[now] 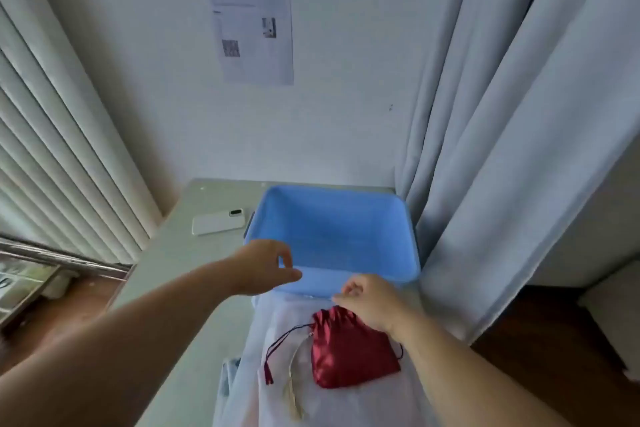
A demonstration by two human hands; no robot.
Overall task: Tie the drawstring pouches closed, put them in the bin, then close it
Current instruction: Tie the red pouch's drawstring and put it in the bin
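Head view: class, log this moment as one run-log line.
blue bin: uncovered | red pouch: outside bin, cords trailing | left hand: at bin's near rim | right hand: curled above pouch, grip unclear

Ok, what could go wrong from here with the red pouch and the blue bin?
The red pouch has its tasselled cord trailing loose to its left, so it may snag or hang over the rim of the blue bin and get pinched at closing. The phone lies just beside the bin; shifting the bin could knock it.
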